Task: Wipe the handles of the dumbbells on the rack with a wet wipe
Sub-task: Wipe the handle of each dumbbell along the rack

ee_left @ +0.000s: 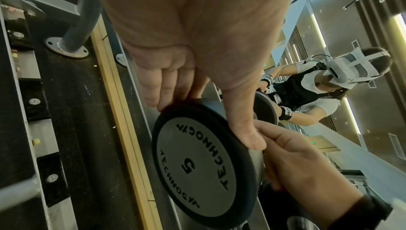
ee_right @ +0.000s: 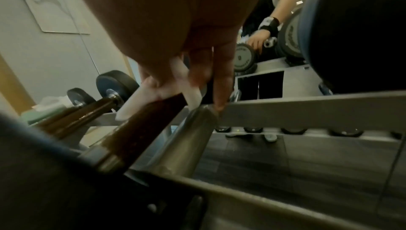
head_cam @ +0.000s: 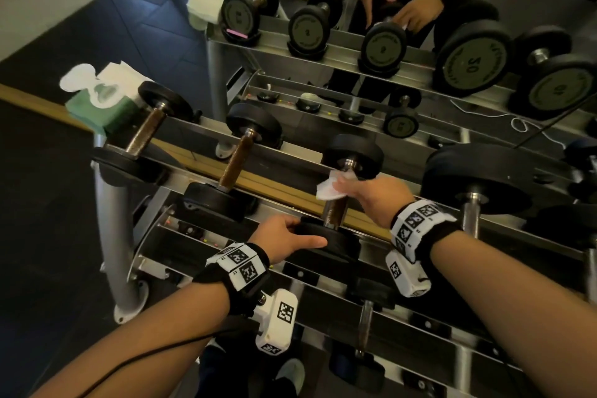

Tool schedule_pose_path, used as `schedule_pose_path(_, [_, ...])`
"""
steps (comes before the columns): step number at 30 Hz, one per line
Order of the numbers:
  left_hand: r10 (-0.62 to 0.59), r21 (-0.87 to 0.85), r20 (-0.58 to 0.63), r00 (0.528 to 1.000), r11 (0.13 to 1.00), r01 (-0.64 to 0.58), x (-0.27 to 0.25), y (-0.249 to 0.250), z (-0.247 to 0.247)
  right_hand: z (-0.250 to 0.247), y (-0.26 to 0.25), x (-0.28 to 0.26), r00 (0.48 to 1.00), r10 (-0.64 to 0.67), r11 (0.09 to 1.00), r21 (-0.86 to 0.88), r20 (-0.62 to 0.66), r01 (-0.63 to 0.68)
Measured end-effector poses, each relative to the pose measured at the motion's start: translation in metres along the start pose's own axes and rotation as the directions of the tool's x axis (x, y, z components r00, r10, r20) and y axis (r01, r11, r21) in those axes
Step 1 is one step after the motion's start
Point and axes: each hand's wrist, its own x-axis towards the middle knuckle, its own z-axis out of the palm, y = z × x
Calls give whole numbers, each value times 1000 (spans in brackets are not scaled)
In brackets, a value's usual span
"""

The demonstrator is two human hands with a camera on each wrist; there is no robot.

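Rack: metal, two tiers, set against a mirror; I count four dumbbells on its top tier.

Dumbbell: third from my left on the top tier, lying across the rails, near plate marked 5 in the left wrist view. Handle brown, upper part covered by the wipe.

Wipe: white, crumpled, wrapped on the handle near the far plate.

Right hand: my fingers curl round the wipe and the handle together, a close grip; the right wrist view is blurred, so how far the wipe goes round I cannot tell.

Left hand: I grasp the rim of the near plate, thumb along one edge, fingers over the other.

Wipe pack: green, open, white sheet sticking out, at the rack's left end beside the first dumbbell.
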Motion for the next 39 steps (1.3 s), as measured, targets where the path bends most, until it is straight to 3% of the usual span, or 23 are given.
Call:
schedule_pose_path(4, [-1,13,15,1000,1000,0,2,1,-1,7,-8,-9,976,154,928,317,154,-197])
schedule_pose_path(6, [-1,31,24,1000,1000,1,3,3,-2,4,-12,-17,966,70,936,318,248,-150])
schedule_pose_path(8, [-4,38,31,1000,999,3,3,4,-3,4,-14,-24,956,23,884,441,294,-157])
schedule_pose_path(11, [5,48,36,999,999,-7,1,5,-4,10,-6,-28,918,94,628,693,386,-356])
schedule_pose_path(14, [15,49,35,999,999,-17,-1,7,-4,11,6,-32,888,348,325,850,300,-414])
schedule_pose_path(15, [15,45,38,999,999,-17,-1,7,-5,12,10,-32,876,415,309,868,244,-388])
schedule_pose_path(16, [14,40,43,999,999,-16,0,7,-5,14,14,-33,869,459,372,848,186,-378])
schedule_pose_path(18, [13,32,54,998,999,-14,0,7,-5,21,15,-33,857,512,600,687,63,-410])
schedule_pose_path(19, [14,26,55,998,1000,-15,1,6,-5,24,13,-31,853,522,636,654,27,-410])
schedule_pose_path(20, [15,22,53,998,1000,-16,1,5,-5,27,11,-27,849,528,597,696,34,-399])
schedule_pose_path(23, [12,20,51,999,1000,-13,1,4,-5,35,0,-10,825,552,335,873,125,-356])
schedule_pose_path(25, [-1,18,46,999,1000,0,1,3,-4,39,-6,0,764,617,160,920,190,-358])
schedule_pose_path(27, [-11,9,32,999,1000,11,1,2,-3,44,-5,4,684,690,77,916,236,-394])
schedule_pose_path(29, [-13,7,27,1000,1000,13,2,0,-2,46,1,-1,623,743,105,877,244,-470])
schedule_pose_path(31, [-12,10,41,999,1000,11,2,0,-3,43,5,-14,618,765,182,859,182,-478])
schedule_pose_path(35, [-17,17,42,999,1000,16,4,1,-4,37,3,-29,731,682,266,924,22,-276])
schedule_pose_path(39, [-25,33,35,999,999,24,5,2,-3,36,-9,-17,788,615,328,912,-7,-248])
